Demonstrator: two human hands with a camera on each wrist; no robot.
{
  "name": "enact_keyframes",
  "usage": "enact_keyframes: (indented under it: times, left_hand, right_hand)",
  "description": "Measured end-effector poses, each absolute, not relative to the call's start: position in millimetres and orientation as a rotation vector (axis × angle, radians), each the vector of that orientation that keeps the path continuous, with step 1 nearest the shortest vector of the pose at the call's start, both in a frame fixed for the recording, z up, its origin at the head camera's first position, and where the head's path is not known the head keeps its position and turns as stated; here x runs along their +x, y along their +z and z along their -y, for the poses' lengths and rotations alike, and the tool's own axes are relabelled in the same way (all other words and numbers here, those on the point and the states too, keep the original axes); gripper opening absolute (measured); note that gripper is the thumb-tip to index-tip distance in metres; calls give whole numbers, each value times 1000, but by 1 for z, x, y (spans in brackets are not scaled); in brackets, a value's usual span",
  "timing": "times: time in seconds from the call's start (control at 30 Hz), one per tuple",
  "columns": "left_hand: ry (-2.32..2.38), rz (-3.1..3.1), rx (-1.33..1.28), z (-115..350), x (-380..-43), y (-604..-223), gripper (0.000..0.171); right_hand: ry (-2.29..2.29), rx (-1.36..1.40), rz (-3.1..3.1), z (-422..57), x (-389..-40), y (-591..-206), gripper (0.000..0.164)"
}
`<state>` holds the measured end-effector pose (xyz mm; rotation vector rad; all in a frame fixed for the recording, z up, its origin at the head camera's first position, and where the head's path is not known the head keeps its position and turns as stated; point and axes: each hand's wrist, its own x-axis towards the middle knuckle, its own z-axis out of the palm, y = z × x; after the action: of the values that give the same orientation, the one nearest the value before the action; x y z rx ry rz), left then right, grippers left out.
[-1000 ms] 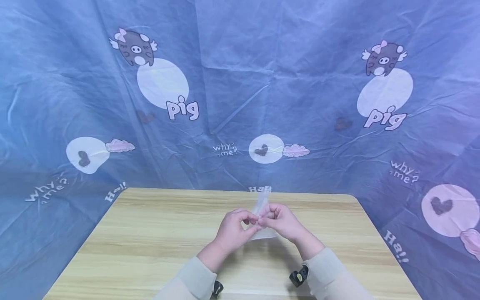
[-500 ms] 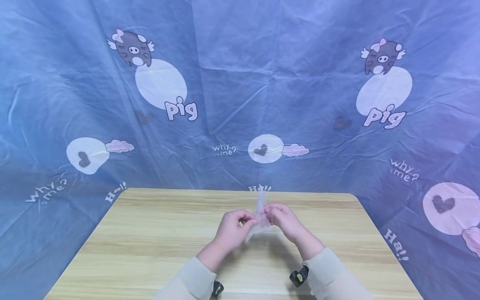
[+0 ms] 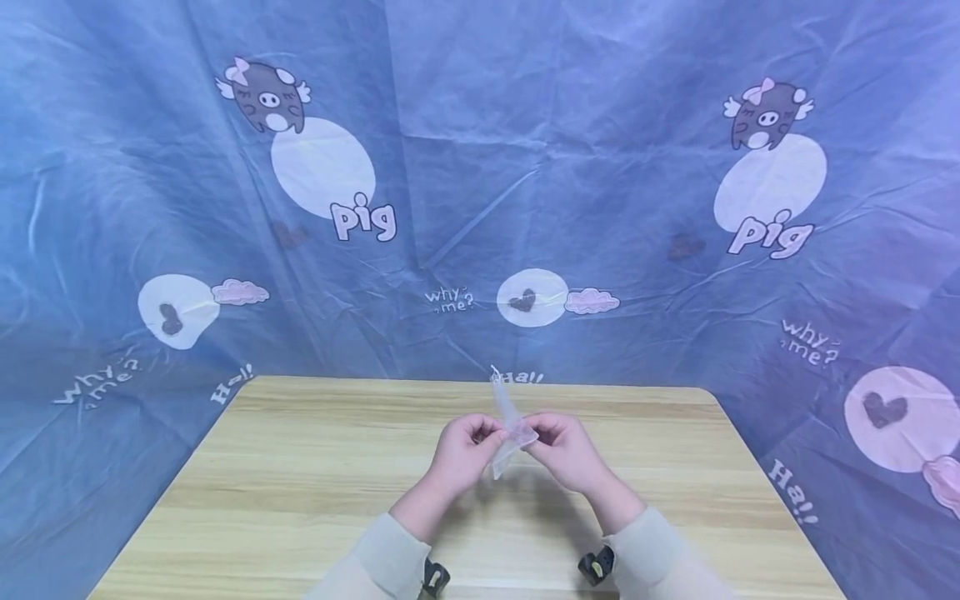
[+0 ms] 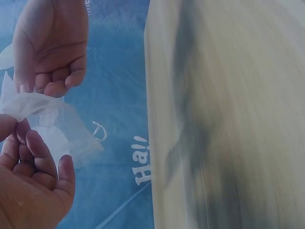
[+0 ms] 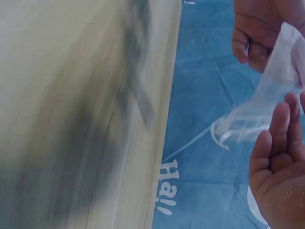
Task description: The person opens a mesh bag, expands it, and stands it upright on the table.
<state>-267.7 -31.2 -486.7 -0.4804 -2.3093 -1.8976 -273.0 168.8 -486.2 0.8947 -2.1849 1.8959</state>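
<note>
white sheer bag is pinched between thumb and fingers of left hand and right hand, its folds partly hiding the right fingertips.

Printed on blue cloth; "pig"; "why me?"; "Ha!!"

Transl. wht. pouch w/ curled cord, creased, held aslant btwn fingers.
</note>
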Motion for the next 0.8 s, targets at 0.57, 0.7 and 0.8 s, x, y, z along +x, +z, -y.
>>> enact_keyframes:
  times: [0.57, 0.7, 0.8]
  left_hand:
    - [-1991, 2263, -487, 29, -265, -483, 12]
    - [-2015, 2240, -494, 28, -265, -482, 12]
    - [-2044, 2223, -489, 28, -265, -483, 13]
  right_hand:
    - [1667, 790, 2205, -161, -264, -485, 17]
    - [1668, 767, 2221, -159, -263, -483, 12]
    - [1680, 757, 2231, -158, -263, -483, 11]
